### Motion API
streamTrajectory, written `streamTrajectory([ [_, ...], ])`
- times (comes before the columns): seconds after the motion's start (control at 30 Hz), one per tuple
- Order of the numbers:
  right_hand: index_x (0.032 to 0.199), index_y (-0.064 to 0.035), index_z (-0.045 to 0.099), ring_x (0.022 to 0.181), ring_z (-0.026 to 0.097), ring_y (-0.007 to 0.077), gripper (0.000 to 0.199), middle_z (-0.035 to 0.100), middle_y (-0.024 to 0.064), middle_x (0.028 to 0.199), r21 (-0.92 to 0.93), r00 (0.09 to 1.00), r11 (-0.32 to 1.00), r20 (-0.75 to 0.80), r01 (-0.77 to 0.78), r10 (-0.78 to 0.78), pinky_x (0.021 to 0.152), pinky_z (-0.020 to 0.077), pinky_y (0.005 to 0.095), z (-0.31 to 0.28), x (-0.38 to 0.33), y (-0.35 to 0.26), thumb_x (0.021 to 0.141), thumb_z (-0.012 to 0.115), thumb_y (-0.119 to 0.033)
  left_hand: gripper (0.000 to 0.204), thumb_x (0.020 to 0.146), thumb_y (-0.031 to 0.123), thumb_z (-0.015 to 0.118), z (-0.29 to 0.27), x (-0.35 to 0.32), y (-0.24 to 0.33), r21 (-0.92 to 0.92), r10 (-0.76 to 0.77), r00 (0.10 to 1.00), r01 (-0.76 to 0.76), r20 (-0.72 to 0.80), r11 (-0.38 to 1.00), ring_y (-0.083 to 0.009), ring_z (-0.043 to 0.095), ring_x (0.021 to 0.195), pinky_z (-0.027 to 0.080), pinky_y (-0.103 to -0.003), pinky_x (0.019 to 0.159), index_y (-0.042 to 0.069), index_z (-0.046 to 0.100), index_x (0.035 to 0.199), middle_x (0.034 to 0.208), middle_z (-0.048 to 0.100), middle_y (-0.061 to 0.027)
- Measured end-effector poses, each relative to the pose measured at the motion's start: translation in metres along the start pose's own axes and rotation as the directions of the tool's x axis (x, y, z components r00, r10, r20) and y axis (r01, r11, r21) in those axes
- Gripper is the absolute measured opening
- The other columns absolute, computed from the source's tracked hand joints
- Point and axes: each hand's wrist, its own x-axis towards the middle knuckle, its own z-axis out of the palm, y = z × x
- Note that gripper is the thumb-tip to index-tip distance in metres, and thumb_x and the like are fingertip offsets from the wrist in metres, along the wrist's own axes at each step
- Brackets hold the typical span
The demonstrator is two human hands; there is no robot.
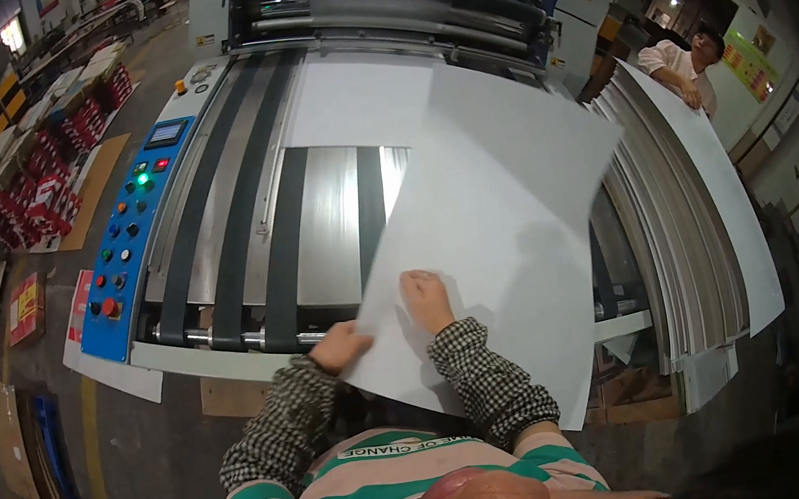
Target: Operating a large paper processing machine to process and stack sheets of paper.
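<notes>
A large white sheet of paperboard (502,226) lies at a slant over the front of a belt-fed machine, its near corner hanging past the front rail. My left hand (340,346) grips the sheet's left edge near that corner; the thumb shows and the other fingers are mostly hidden. On top of the sheet, a little farther in, rests my right hand (426,299) with its fingers curled in and nothing visible in them. Beyond, another white sheet (350,100) lies on the dark feed belts (238,210), reaching up to the rollers (388,11).
A blue control panel (138,238) with buttons and a small screen runs along the machine's left side. At right stands a tall stack of sheets (685,232), with another person (683,66) leaning over its far end. Red-and-white bundles (44,190) and a blue pallet (62,486) sit at left.
</notes>
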Motion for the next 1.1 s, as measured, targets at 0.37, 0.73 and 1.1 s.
streamTrajectory([
  [0.37, 0.126, -0.0115, 0.033, 0.124, 0.007, 0.0371, 0.057, 0.016, 0.0180, 0.135, -0.577, 0.898, 0.759, 0.098, -0.300, 0.429, 0.097, 0.0014, 0.0546, -0.061, -0.045, 0.017, 0.079, 0.044, -0.041, 0.032, 0.076, 0.008, 0.052, -0.045, -0.118, -0.047, -0.399, -0.091, 0.945, -0.044, -0.313, 0.916, -0.0169, 0.053, 0.083, 0.042, -0.028, 0.075, -0.006, 0.049, 0.105, 0.095, 0.056, -0.0102],
  [0.73, 0.127, -0.0110, 0.031, 0.125, 0.005, 0.0378, 0.059, 0.014, 0.0183, 0.135, -0.546, 0.888, 0.827, 0.303, -0.135, 0.345, 0.098, 0.0006, 0.0518, -0.037, 0.028, 0.034, 0.078, 0.044, -0.041, 0.024, 0.074, 0.009, 0.057, -0.084, -0.077, -0.027, -0.425, -0.194, 0.907, 0.019, -0.373, 0.905, -0.0167, 0.057, 0.074, 0.044, -0.027, 0.067, -0.008, 0.057, 0.090, 0.085, 0.060, -0.0114],
  [1.1, 0.085, -0.0023, 0.058, 0.103, 0.044, 0.0289, 0.020, 0.051, 0.0169, 0.105, -0.534, 0.929, 0.763, 0.263, 0.364, -0.259, 0.087, 0.0353, 0.0397, -0.086, 0.125, 0.075, 0.077, 0.048, -0.018, 0.018, 0.079, 0.012, 0.052, -0.122, -0.032, 0.025, 0.063, 0.145, 0.564, -0.162, -0.813, 0.985, -0.0081, 0.047, 0.047, 0.037, -0.023, 0.041, -0.005, 0.054, 0.079, 0.057, 0.052, -0.0036],
])
